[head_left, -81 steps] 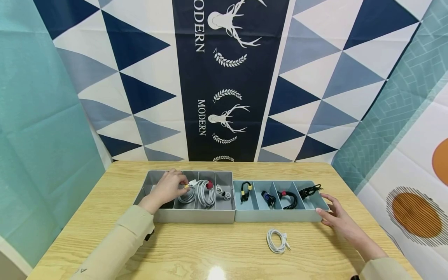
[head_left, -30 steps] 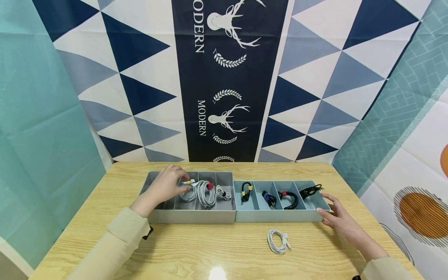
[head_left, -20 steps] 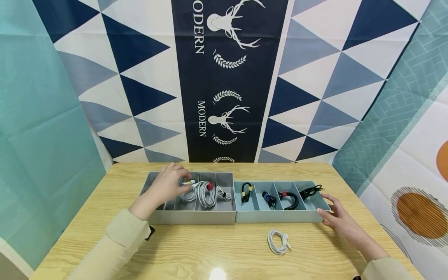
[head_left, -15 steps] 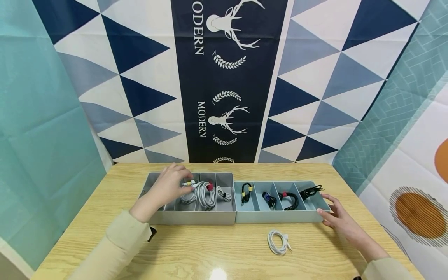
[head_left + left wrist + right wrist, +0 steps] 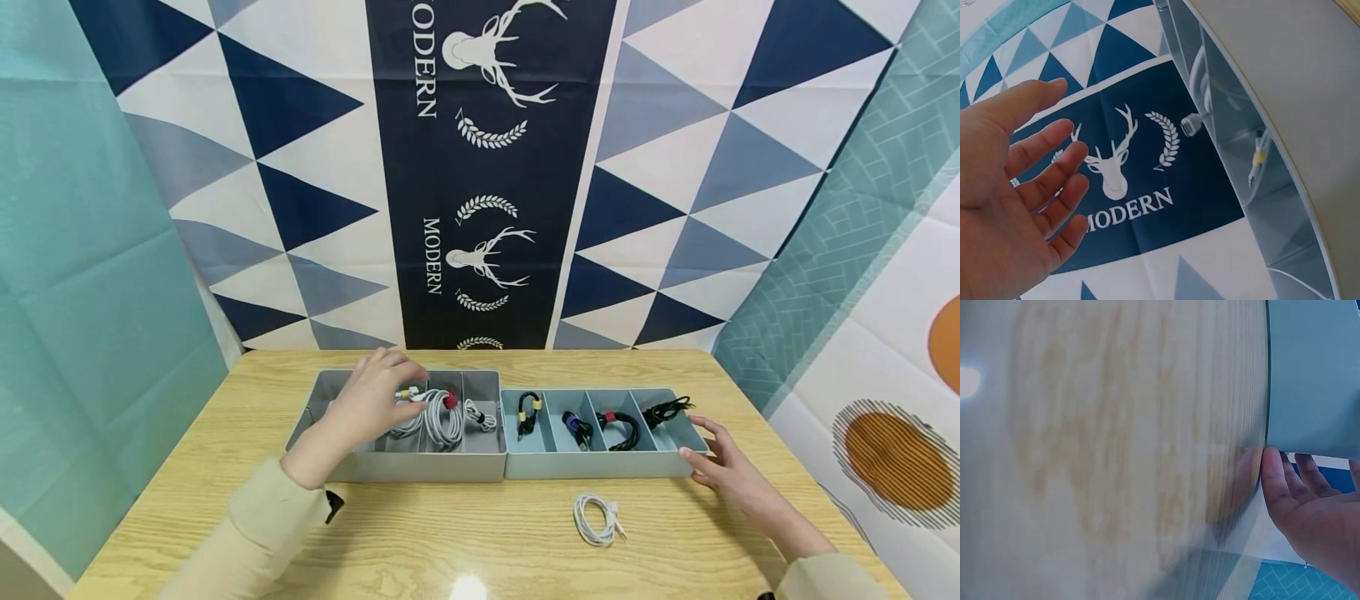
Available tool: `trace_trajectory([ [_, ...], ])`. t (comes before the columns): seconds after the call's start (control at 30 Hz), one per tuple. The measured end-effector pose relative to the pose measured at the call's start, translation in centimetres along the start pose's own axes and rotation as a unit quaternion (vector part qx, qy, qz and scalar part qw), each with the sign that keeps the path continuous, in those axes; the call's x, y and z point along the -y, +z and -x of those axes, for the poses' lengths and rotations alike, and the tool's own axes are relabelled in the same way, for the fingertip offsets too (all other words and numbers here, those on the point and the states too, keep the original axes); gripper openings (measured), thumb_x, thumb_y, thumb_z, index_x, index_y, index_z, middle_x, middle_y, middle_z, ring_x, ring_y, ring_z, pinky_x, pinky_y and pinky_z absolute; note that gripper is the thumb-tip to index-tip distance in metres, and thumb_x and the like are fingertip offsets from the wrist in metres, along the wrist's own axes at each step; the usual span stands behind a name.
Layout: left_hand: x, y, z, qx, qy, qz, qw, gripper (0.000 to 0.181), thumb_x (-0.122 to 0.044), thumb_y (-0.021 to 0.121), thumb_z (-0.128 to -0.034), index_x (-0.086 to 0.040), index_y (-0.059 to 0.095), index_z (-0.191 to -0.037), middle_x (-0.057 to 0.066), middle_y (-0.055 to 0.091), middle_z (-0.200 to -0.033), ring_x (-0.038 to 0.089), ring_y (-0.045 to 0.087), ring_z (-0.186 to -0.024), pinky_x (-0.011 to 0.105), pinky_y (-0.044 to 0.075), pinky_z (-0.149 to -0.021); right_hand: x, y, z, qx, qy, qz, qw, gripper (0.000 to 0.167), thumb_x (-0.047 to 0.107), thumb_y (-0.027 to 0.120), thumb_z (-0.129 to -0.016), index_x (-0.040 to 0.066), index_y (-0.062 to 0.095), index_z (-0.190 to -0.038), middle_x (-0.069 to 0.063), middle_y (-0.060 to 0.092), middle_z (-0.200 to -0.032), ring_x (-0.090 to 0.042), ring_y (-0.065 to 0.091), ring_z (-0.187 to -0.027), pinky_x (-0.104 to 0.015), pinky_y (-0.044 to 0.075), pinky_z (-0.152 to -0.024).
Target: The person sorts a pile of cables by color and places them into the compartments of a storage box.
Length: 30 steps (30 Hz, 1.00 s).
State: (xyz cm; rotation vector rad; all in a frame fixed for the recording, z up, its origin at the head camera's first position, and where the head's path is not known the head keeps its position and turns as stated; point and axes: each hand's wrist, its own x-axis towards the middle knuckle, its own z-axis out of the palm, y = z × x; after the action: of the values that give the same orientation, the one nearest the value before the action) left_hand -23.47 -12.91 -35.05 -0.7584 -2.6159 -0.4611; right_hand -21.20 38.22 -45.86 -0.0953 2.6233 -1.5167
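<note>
My left hand (image 5: 366, 402) hovers over the grey divided box (image 5: 420, 468), fingers spread and holding nothing. Just beyond its fingertips lies a coiled light cable with a yellow tie (image 5: 407, 394), partly hidden by the hand. In the left wrist view, that palm (image 5: 997, 187) is bare, apart from the box, where the yellow tie (image 5: 1259, 156) shows inside. My right hand (image 5: 718, 461) touches the right end of the blue divided box (image 5: 600, 465). The right wrist view has its fingertips (image 5: 1272, 464) against the box's lower edge.
A white coiled cable (image 5: 596, 519) lies on the wooden table (image 5: 420, 542) in front of the blue box. A red-tied light cable (image 5: 442, 418) and a smaller white one (image 5: 479, 414) fill other grey compartments. Black cables (image 5: 617, 429) sit in the blue box.
My left hand has let go of the yellow-tied cable, which stays in the grey box. It drew back left, then shifted right again above it. My right hand has stayed at the blue box.
</note>
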Motion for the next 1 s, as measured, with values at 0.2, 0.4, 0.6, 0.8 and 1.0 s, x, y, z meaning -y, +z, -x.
trace_trajectory([
  [0.2, -0.8, -0.1, 0.1, -0.017, 0.008, -0.002, 0.9998, 0.034, -0.029, 0.079, -0.0756, -0.016, 0.068, -0.105, 0.0, 0.063, -0.107, 0.025, 0.05, -0.113, 0.049, 0.038, -0.094, 0.0, 0.0, 0.0, 0.003, -0.004, -0.007, 1.0, 0.069, 0.028, 0.048, -0.1, 0.008, 0.003, -0.148, -0.039, 0.011, -0.144, 0.008, 0.042, -0.097, -0.034, 0.051, -0.082],
  [0.4, -1.8, 0.0, 0.2, -0.036, 0.019, 0.007, 0.9991, 0.035, -0.028, 0.079, -0.0755, -0.016, 0.068, -0.106, 0.0, 0.063, -0.106, 0.025, 0.051, -0.112, 0.048, 0.039, -0.092, 0.0, 0.1, 0.0, 0.001, -0.005, 0.001, 1.0, 0.069, 0.029, 0.047, -0.1, 0.008, 0.003, -0.148, -0.04, 0.01, -0.144, -0.03, 0.044, -0.118, -0.035, 0.051, -0.082],
  [0.6, -3.0, 0.3, 0.1, -0.049, 0.034, 0.005, 0.9982, 0.036, -0.028, 0.08, -0.0751, -0.016, 0.067, -0.107, 0.0, 0.062, -0.105, 0.024, 0.051, -0.108, 0.048, 0.039, -0.093, 0.2, 0.0, 0.0, 0.003, 0.003, 0.001, 1.0, 0.069, 0.031, 0.048, -0.099, 0.01, 0.003, -0.148, -0.039, 0.008, -0.145, -0.035, 0.041, -0.119, -0.032, 0.051, -0.081],
  [0.8, -4.0, 0.9, 0.2, -0.067, 0.056, 0.007, 0.9961, 0.035, -0.026, 0.08, -0.074, -0.016, 0.067, -0.105, -0.001, 0.062, -0.102, 0.023, 0.052, -0.105, 0.047, 0.039, -0.094, 0.3, -0.1, 0.1, 0.001, 0.0, 0.0, 1.0, 0.069, 0.031, 0.049, -0.099, 0.011, 0.004, -0.148, -0.038, 0.011, -0.144, -0.01, 0.046, -0.108, -0.031, 0.051, -0.081],
  [1.0, -5.2, 1.8, 0.6, -0.062, 0.073, 0.009, 0.9954, 0.036, -0.032, 0.078, -0.0758, -0.019, 0.067, -0.107, -0.003, 0.061, -0.103, 0.02, 0.052, -0.104, 0.042, 0.041, -0.087, 0.2, -0.1, 0.0, 0.003, -0.001, 0.001, 1.0, 0.069, 0.03, 0.048, -0.099, 0.009, 0.003, -0.148, -0.039, 0.013, -0.143, -0.025, 0.048, -0.113, -0.031, 0.051, -0.08],
])
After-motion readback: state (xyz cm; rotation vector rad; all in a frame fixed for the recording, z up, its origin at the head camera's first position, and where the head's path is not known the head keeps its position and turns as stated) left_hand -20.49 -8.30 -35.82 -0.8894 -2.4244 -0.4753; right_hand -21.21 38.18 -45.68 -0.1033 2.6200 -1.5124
